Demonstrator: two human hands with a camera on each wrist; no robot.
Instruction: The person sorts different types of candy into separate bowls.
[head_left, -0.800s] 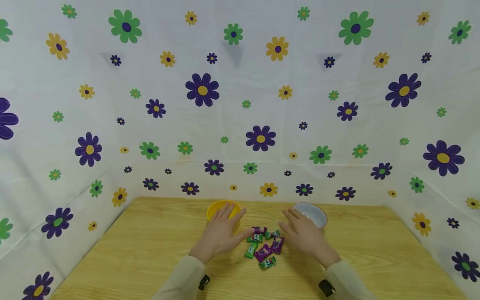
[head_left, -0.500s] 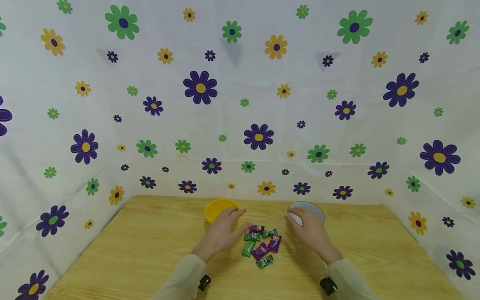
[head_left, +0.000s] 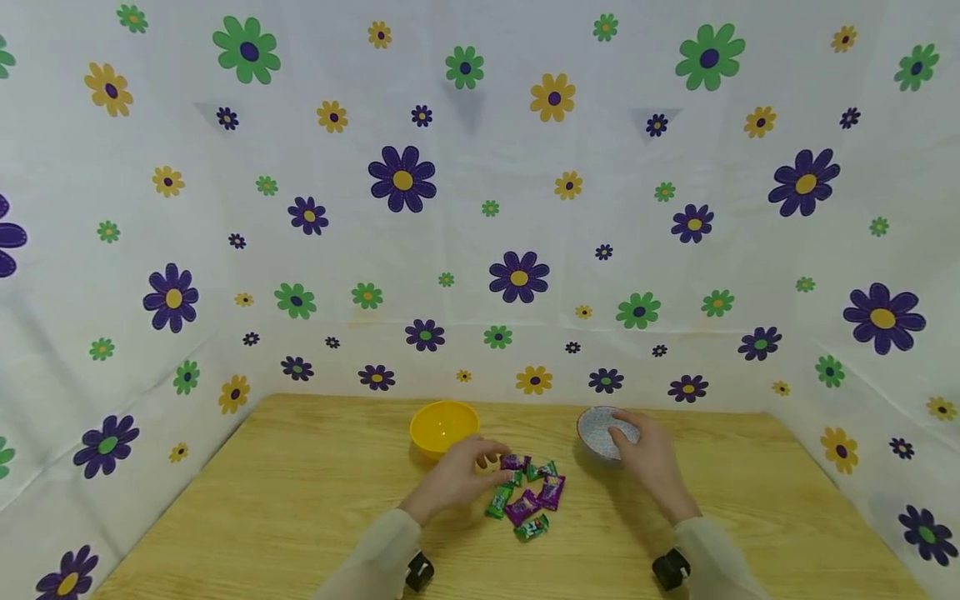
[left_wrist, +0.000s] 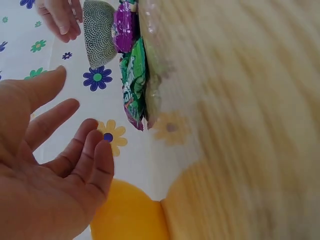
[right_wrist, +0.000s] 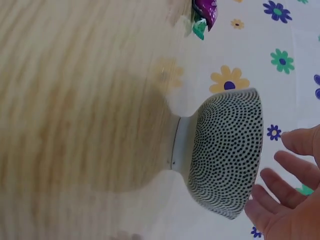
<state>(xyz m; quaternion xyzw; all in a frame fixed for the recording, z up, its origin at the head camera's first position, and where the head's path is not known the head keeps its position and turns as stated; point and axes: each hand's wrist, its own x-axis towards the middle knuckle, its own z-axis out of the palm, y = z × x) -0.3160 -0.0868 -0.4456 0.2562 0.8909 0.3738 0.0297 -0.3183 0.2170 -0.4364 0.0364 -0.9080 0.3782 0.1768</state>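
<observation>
My left hand (head_left: 457,479) hovers at the left side of a small heap of wrapped candies, fingers loosely bent and holding nothing. Its thumb overlaps a green candy in the head view. The heap mixes purple candies (head_left: 523,506) with green candies (head_left: 498,502). Behind that hand stands a yellow bowl (head_left: 444,425). On the right, a pale bowl (right_wrist: 227,150) covered in dark dots sits upright on the table. My right hand (head_left: 652,458) reaches over that bowl's right rim, with its spread fingers (right_wrist: 285,187) right at the edge and nothing gripped.
Both bowls stand near the back edge of the wooden table (head_left: 300,500), with the candies in front of and between them. A white flowered cloth (head_left: 480,225) hangs behind and along both sides. A black strap (head_left: 670,569) sits at the right wrist.
My left hand has moved off the yellow bowl, forward and right to the candies. My right hand has shifted right, from in front of the dotted bowl to its right rim.
</observation>
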